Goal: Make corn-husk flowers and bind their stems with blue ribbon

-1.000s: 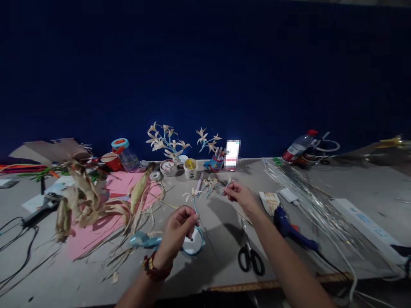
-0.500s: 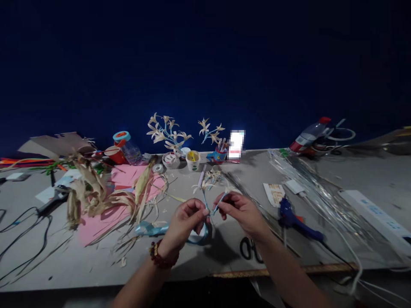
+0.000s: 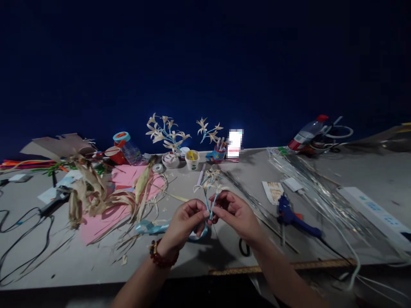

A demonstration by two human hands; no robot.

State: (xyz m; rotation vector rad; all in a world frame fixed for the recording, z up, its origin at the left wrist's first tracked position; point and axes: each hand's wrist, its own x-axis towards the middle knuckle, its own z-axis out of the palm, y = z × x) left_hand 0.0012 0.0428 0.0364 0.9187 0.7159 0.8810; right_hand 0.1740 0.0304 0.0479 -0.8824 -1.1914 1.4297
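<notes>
My left hand (image 3: 192, 219) pinches the blue-wrapped stem of a pale husk flower (image 3: 199, 187). Close against it, my right hand (image 3: 234, 213) grips the stem of a second husk flower (image 3: 219, 188). The two stems meet between my fingertips in a narrow V, blossoms pointing away from me. Just beyond lie more small husk flowers (image 3: 212, 173) on the table. A roll of light blue ribbon (image 3: 150, 227) lies beneath my left hand, partly covered by it. Scissors (image 3: 244, 247) show one black handle loop, the rest hidden under my right forearm.
Dried corn husks (image 3: 93, 188) lie on pink paper (image 3: 96, 226) at left. Two finished flower sprays (image 3: 167, 130) stand at the back by paper cups (image 3: 192, 161). On the right are a blue glue gun (image 3: 297, 221), thin wires (image 3: 250, 196), a power strip (image 3: 374, 211) and a bottle (image 3: 306, 133).
My right hand has brought its flower left and against the one in my left hand; the stems were apart before. My right forearm now covers more of the scissors.
</notes>
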